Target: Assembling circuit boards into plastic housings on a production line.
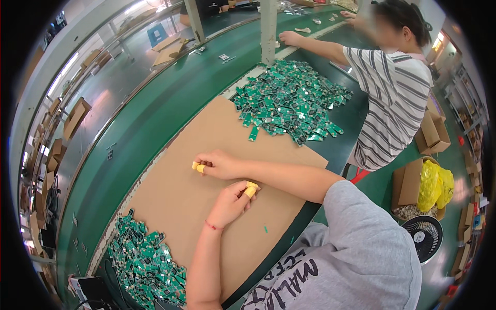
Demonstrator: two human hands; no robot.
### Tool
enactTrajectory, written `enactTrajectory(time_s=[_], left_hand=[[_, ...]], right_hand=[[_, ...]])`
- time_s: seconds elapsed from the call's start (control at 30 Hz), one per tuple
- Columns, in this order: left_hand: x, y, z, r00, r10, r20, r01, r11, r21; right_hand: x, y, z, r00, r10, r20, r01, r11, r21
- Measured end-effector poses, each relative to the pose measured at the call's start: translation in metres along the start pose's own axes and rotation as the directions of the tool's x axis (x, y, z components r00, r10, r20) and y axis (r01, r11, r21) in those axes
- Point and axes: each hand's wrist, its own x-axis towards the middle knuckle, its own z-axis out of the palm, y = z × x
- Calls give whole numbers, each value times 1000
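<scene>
My left hand (233, 202), with a red string bracelet at the wrist, is held above the brown cardboard sheet (181, 206). Its thumb and forefinger, in yellow finger cots, are pinched together. Just beyond it, my right hand (219, 164) is closed too, its yellow-tipped thumb and forefinger close together near the sheet. Whatever either pinch holds, if anything, is too small or hidden to make out. One heap of small green circuit boards (289, 101) lies at the sheet's far end. Another heap of green circuit boards (147, 263) spreads at the near left end.
A green conveyor belt (124, 139) runs along the sheet's left side, with a few metal frames on it. A post (268, 33) rises beside the far heap. A co-worker in a striped shirt (387, 103) sits at the far right. A black fan (422, 237) and cartons stand behind me.
</scene>
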Motion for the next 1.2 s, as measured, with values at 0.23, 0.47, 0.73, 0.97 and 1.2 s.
enactTrajectory(time_s=[0.23, 0.47, 0.73, 0.97, 1.2], left_hand=[[3, -2, 1, 1000, 21, 5, -21, 1000, -22], [1, -5, -1, 999, 38, 20, -38, 999, 12], [2, -7, -2, 998, 64, 17, -64, 998, 18], [4, -10, -3, 997, 76, 18, -77, 994, 73], [4, -11, -3, 996, 85, 17, -86, 993, 80]], right_hand=[[0, 6, -3, 1000, -9, 6, 9, 999, -49], [0, 2, -1, 1000, 8, 4, -7, 999, -52], [0, 4, 0, 1000, -11, -4, 11, 999, -50], [-1, -1, -2, 1000, -2, 5, 3, 997, -83], [-1, -2, -2, 1000, 20, -2, -21, 998, -64]])
